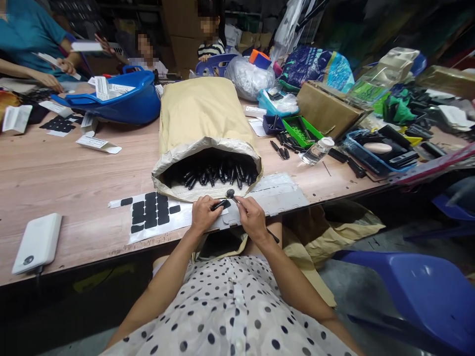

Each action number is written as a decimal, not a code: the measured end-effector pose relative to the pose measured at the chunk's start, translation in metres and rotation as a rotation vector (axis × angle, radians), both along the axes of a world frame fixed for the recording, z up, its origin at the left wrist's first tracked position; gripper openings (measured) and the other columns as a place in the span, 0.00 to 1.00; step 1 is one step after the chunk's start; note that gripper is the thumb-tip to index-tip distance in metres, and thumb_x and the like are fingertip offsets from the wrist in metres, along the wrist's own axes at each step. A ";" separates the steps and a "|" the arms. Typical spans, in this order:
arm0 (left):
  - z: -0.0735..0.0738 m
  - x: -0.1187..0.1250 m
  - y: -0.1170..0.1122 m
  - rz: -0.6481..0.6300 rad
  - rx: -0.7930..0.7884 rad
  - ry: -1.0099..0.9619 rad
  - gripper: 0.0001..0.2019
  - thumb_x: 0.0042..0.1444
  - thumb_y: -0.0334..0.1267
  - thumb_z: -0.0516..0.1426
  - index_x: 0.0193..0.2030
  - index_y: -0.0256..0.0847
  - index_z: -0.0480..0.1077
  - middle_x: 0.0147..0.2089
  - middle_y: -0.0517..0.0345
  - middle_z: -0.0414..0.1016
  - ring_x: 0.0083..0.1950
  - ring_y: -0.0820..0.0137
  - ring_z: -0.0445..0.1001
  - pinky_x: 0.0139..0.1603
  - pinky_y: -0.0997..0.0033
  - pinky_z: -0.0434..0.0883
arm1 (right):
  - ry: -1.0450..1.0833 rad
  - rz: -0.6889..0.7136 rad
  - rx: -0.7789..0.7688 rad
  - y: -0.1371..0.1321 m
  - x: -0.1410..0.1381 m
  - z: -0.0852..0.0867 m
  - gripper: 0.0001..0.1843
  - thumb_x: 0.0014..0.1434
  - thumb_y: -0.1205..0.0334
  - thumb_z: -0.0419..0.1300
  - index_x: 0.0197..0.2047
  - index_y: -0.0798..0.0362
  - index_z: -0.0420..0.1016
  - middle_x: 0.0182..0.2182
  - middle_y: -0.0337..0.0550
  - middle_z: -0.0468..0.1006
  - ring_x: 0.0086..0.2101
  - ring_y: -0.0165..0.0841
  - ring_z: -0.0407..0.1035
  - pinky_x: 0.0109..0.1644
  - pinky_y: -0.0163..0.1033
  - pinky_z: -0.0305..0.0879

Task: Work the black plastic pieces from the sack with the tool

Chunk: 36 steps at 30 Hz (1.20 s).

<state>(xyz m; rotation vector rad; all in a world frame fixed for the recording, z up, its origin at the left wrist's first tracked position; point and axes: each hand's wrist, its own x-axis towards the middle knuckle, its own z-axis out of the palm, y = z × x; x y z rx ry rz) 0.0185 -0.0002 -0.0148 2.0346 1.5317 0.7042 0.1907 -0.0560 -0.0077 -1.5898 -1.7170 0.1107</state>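
My left hand (202,213) is closed round a small black pen-like part (219,203) at the table's near edge. My right hand (251,215) pinches a thin tool with a round black tip (230,193) that meets that part. Just beyond them a tan paper sack (200,116) lies on its side, its open mouth showing several black parts (213,175). To the left of my hands lies a white sheet of black adhesive pads (150,213). A grey flat sheet (276,193) lies under and right of my hands.
A white power bank (37,242) sits at the near left. A blue basin (118,99), white cartons, a green tray (301,129), a plastic bottle (317,150), a cardboard box and bags crowd the far side. Other people sit at the back left. A blue chair (411,291) stands at my right.
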 end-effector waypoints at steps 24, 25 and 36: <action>0.006 0.002 -0.004 0.037 -0.018 -0.063 0.13 0.47 0.33 0.64 0.42 0.46 0.75 0.35 0.61 0.78 0.42 0.62 0.75 0.48 0.61 0.68 | -0.128 0.000 0.000 0.000 -0.003 0.005 0.19 0.70 0.64 0.49 0.52 0.47 0.80 0.35 0.44 0.77 0.39 0.35 0.71 0.45 0.36 0.67; 0.006 0.002 -0.003 0.026 -0.008 -0.051 0.11 0.47 0.33 0.64 0.40 0.46 0.75 0.35 0.60 0.79 0.43 0.61 0.75 0.48 0.61 0.68 | -0.137 -0.024 0.015 0.005 0.002 0.004 0.18 0.70 0.64 0.49 0.52 0.48 0.81 0.35 0.45 0.77 0.40 0.35 0.71 0.46 0.36 0.67; -0.002 -0.008 0.001 -0.032 -0.023 -0.130 0.10 0.60 0.38 0.56 0.38 0.45 0.79 0.39 0.58 0.82 0.44 0.62 0.74 0.50 0.60 0.70 | -0.355 -0.145 -0.009 0.034 0.021 -0.027 0.14 0.64 0.68 0.56 0.47 0.48 0.82 0.33 0.44 0.71 0.36 0.36 0.62 0.39 0.38 0.57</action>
